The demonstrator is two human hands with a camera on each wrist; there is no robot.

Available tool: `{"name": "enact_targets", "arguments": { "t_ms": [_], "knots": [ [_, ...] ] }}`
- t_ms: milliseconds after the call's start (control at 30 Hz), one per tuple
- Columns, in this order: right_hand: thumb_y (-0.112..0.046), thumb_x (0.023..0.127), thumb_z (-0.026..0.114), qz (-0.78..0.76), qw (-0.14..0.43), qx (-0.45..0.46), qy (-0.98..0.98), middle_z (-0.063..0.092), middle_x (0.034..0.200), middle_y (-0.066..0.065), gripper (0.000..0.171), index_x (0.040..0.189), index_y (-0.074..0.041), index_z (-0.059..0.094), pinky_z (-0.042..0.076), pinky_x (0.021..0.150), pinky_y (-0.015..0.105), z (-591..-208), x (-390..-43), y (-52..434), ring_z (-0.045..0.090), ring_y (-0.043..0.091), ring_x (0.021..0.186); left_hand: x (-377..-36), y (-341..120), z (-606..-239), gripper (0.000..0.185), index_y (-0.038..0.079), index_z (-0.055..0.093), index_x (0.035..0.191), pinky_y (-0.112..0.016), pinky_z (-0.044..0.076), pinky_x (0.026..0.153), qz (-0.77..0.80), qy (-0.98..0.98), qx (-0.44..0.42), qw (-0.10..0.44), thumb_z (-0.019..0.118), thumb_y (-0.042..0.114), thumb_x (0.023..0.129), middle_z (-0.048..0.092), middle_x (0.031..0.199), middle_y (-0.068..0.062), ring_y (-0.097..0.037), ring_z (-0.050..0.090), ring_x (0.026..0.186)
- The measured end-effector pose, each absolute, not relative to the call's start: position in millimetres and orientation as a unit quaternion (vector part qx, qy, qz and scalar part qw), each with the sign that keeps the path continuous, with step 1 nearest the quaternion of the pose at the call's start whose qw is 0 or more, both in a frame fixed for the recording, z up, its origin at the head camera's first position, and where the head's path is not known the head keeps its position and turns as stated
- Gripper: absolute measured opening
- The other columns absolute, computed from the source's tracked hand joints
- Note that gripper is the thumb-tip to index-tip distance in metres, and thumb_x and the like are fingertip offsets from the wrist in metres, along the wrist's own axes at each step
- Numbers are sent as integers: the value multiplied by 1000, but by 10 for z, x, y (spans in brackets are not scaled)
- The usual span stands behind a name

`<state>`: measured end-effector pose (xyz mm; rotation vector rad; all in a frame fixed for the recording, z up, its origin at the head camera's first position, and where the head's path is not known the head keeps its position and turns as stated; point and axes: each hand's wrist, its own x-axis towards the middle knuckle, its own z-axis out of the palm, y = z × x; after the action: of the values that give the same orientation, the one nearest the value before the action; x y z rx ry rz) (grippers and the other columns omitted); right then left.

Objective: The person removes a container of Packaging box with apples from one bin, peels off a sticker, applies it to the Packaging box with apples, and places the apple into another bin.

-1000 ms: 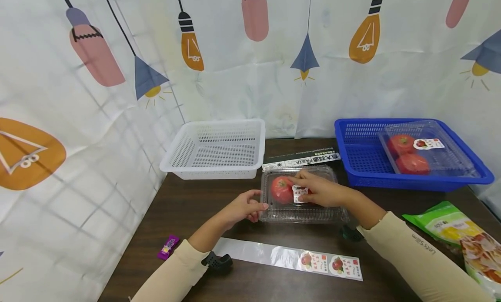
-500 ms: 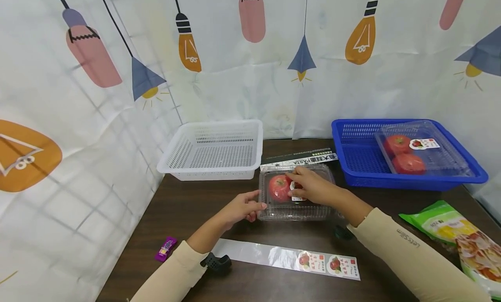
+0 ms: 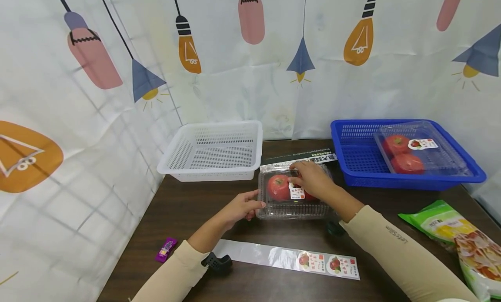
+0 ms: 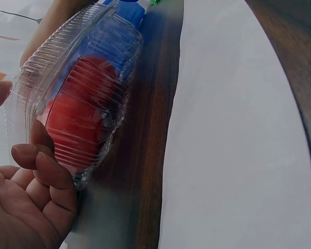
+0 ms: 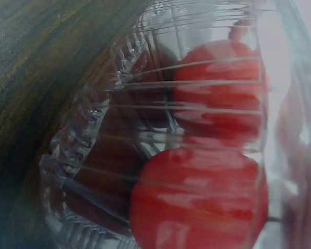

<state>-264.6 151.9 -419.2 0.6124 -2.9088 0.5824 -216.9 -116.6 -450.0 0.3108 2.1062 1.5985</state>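
You are steadying a clear clamshell of tomatoes [image 3: 291,193] on the dark wooden table [image 3: 188,206].
Your left hand [image 3: 240,208] is touching its left end with relaxed fingers; your right hand [image 3: 313,180] is resting on the lid, fingertips curled at the label [image 3: 296,193]. Behind it a strip [image 3: 301,158] is reading "PASTA"; your right sleeve [image 3: 395,237] is reading "LetsSlim". White basket [image 3: 213,150], blue basket [image 3: 352,154] and lamp-print curtain [image 3: 250,54] are flanking.

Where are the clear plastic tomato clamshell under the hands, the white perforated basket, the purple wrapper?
clear plastic tomato clamshell [image 3: 291,210], head view, front wall
white perforated basket [image 3: 213,174], head view, front rim
purple wrapper [image 3: 166,249], head view, middle
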Motion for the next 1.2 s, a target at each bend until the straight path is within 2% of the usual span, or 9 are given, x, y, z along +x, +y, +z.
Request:
{"name": "enact_targets", "arguments": {
  "t_ms": [100, 200, 300, 433, 533, 633, 867, 1033, 1200],
  "knots": [
    [-32, 93, 66, 197, 48, 188, -961, 66, 108, 8, 35, 121, -10, 64, 44, 95, 49, -4181, -2662, 1520, 58, 28, 106, -2164, -1160, -4496, 68, 5, 38, 148, -28, 41, 57, 588, 765, 113, 240, 66, 28, 91, 49, 63, -2, -15, 45, 59],
    [-27, 94, 66, 207, 40, 197, -957, 65, 96, 4, 31, 121, -10, 65, 50, 83, 45, -4163, -2669, 1556, 59, 23, 91, -2160, -1160, -4497, 68, 4, 36, 149, -28, 42, 57, 590, 762, 115, 241, 66, 28, 92, 51, 64, -2, -15, 45, 59],
    [-21, 94, 66, 215, 32, 228, -949, 62, 88, 1, 32, 123, -8, 64, 48, 76, 44, -4153, -2669, 1624, 56, 21, 83, -2160, -1166, -4511, 69, 4, 35, 149, -29, 43, 57, 590, 762, 120, 240, 66, 28, 92, 52, 66, -3, -16, 46, 59],
    [-22, 93, 68, 201, 30, 268, -942, 61, 99, 4, 36, 127, -10, 63, 42, 86, 54, -4127, -2640, 1738, 54, 28, 98, -2157, -1169, -4525, 69, 3, 34, 149, -29, 43, 58, 591, 761, 124, 238, 65, 28, 92, 53, 67, -4, -16, 46, 60],
    [-29, 91, 69, 188, 22, 279, -941, 58, 109, 5, 43, 132, -14, 61, 34, 93, 60, -4100, -2613, 1816, 50, 30, 108, -2157, -1170, -4536, 70, 2, 32, 149, -29, 43, 58, 602, 751, 119, 245, 65, 27, 92, 51, 66, -3, -16, 46, 59],
    [-35, 89, 71, 193, -1, 286, -939, 55, 109, 3, 55, 137, -14, 57, 30, 95, 61, -4088, -2607, 1877, 48, 27, 107, -2166, -1169, -4544, 70, 2, 32, 149, -29, 43, 58, 613, 740, 120, 251, 65, 26, 92, 51, 65, -2, -15, 47, 59],
    [-52, 75, 79, 210, -35, 283, -935, 50, 122, 5, 81, 141, -15, 52, 24, 100, 59, -4064, -2599, 1923, 41, 29, 115, -2188, -1176, -4551, 68, 6, 35, 149, -28, 45, 58, 611, 741, 122, 250, 66, 27, 92, 53, 67, -4, -16, 48, 61],
    [-58, 69, 81, 210, -50, 279, -936, 47, 127, 6, 89, 143, -20, 50, 21, 103, 59, -4063, -2581, 1934, 39, 31, 119, -2175, -1179, -4561, 70, 7, 34, 149, -28, 46, 59, 615, 739, 108, 254, 67, 30, 92, 52, 69, -4, -16, 49, 62],
    [-64, 67, 78, 207, -58, 266, -940, 45, 133, 10, 94, 145, -21, 48, 19, 105, 62, -4081, -2572, 1963, 36, 35, 125, -2104, -1151, -4540, 74, 6, 29, 149, -28, 46, 59, 628, 735, 82, 242, 67, 36, 92, 54, 71, -4, -15, 49, 62]
  ]
}}
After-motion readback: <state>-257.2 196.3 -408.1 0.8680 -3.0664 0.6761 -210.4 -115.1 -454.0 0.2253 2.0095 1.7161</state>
